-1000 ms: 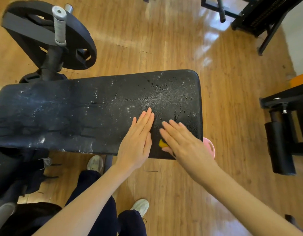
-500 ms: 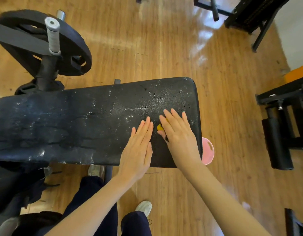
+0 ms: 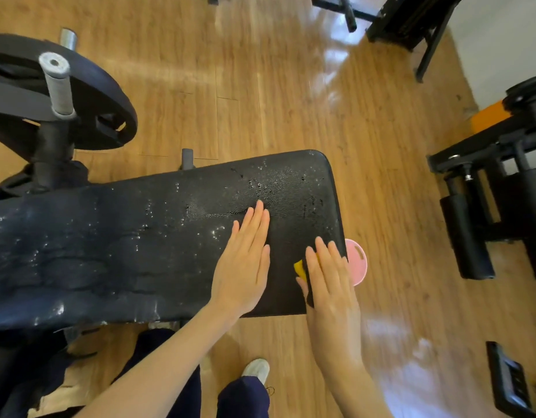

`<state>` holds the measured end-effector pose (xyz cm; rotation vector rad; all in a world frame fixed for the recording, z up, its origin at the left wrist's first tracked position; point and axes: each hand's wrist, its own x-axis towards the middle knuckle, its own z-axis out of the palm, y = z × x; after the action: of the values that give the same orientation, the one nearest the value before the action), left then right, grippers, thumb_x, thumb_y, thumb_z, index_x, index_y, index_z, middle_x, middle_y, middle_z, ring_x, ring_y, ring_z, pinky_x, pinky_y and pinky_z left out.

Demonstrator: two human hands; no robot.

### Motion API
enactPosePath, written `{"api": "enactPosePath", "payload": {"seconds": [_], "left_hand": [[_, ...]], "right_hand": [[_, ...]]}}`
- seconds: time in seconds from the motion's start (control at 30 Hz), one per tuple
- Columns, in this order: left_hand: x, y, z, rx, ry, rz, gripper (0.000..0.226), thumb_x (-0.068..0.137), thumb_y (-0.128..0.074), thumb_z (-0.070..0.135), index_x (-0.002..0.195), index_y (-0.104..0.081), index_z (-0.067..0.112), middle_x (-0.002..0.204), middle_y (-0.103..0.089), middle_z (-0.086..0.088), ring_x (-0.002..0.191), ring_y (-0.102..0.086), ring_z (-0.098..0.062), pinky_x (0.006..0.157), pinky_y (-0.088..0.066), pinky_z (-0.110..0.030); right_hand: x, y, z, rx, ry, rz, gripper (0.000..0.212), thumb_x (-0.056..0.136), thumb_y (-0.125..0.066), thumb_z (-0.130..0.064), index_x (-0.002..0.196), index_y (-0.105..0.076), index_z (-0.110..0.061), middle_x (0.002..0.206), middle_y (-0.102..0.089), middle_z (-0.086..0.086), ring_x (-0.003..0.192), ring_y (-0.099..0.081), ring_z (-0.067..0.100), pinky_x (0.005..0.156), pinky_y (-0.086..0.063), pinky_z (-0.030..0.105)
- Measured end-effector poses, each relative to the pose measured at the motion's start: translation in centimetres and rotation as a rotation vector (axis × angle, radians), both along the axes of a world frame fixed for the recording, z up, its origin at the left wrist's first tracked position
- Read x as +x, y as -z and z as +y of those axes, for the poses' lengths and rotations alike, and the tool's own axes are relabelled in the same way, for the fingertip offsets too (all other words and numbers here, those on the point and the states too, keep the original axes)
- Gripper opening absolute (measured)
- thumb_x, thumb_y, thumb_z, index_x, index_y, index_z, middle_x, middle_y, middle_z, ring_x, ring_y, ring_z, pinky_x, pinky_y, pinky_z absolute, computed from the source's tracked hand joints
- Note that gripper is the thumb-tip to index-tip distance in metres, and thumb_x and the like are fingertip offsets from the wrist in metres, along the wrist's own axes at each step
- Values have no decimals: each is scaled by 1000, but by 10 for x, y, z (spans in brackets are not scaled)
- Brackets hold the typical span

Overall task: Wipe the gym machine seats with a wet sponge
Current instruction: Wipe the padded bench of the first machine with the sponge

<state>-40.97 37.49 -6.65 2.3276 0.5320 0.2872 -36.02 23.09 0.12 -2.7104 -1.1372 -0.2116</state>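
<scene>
While we are wiping the long black cracked padded seat (image 3: 140,245), our right hand (image 3: 330,285) is pressing the yellow sponge (image 3: 300,268) flat, fingers straight, near the seat's right end. Our left hand (image 3: 245,260) is lying flat and spread just beside it. Next, we think, we are needing to rub toward the dull left part.

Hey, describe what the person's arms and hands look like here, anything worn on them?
Both forearms are bare as far as the view shows, with no sleeves in sight. The left hand and right hand wear no gloves, and no rings, watch or bracelets are visible. The nails look short and unpainted. The right forearm is motion-blurred.
</scene>
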Motion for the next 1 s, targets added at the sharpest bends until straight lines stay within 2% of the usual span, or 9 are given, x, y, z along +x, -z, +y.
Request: {"api": "enactPosePath", "payload": {"seconds": [0.17,0.23,0.37,0.47,0.57,0.67,0.73,0.93,1.0], "left_hand": [[1,-1,2,-27,4,-12,53,107,-22,26,158,-13,14,167,-6,1,154,-4,-11,123,3,-24],[0,-1,3,-39,16,-21,53,107,-22,26,158,-13,14,167,-6,0,154,-4,-11,124,2,-25],[0,-1,3,-51,20,-14,53,107,-21,27,158,-14,14,167,-5,1,154,-4,-11,124,2,-25],[1,-2,4,-53,33,-15,54,107,-22,26,158,-14,13,168,-4,2,154,-3,-12,124,2,-26],[1,-2,4,-55,36,-14,54,107,-24,24,158,-15,12,168,-5,0,154,-3,-12,124,1,-27],[0,-3,5,-60,43,-13,54,107,-23,25,158,-14,12,168,-5,0,154,-3,-12,124,0,-27],[0,-4,5,-70,44,-22,54,107,-23,24,158,-14,12,168,-5,1,154,-4,-13,125,-1,-29],[0,-3,6,-75,42,-14,54,107,-23,26,158,-14,13,168,-7,2,154,-8,-15,125,-2,-28],[0,-3,5,-71,45,-2,54,106,-23,26,159,-15,14,168,-8,2,154,-10,-15,124,-2,-27]], "right_hand": [[73,-5,65,66,186,-47,43,95,-58,-19,132,-53,2,140,-50,18,131,-47,35,103,-44,49],[68,-6,62,99,227,-44,44,95,-58,-18,134,-52,1,142,-49,17,132,-46,33,104,-44,47],[-2,-6,15,91,225,22,47,91,-63,-14,134,-52,1,145,-46,14,136,-41,31,100,-47,49],[32,-5,41,109,305,-4,46,92,-62,-19,133,-54,0,140,-51,15,131,-46,30,94,-52,49],[59,-10,64,195,377,40,47,95,-57,-24,136,-50,-2,142,-49,14,129,-49,30,97,-50,46],[21,-12,39,158,351,54,49,94,-58,-21,138,-48,-3,145,-45,12,134,-42,24,105,-42,36],[7,-13,27,152,314,59,48,93,-59,-20,135,-51,0,144,-47,13,134,-41,23,106,-41,35],[94,-9,89,227,254,123,46,96,-56,-25,134,-52,1,141,-49,18,128,-48,34,103,-44,47],[90,-12,78,217,199,155,47,92,-63,-21,134,-53,-3,144,-48,14,132,-45,31,108,-40,41]]}}
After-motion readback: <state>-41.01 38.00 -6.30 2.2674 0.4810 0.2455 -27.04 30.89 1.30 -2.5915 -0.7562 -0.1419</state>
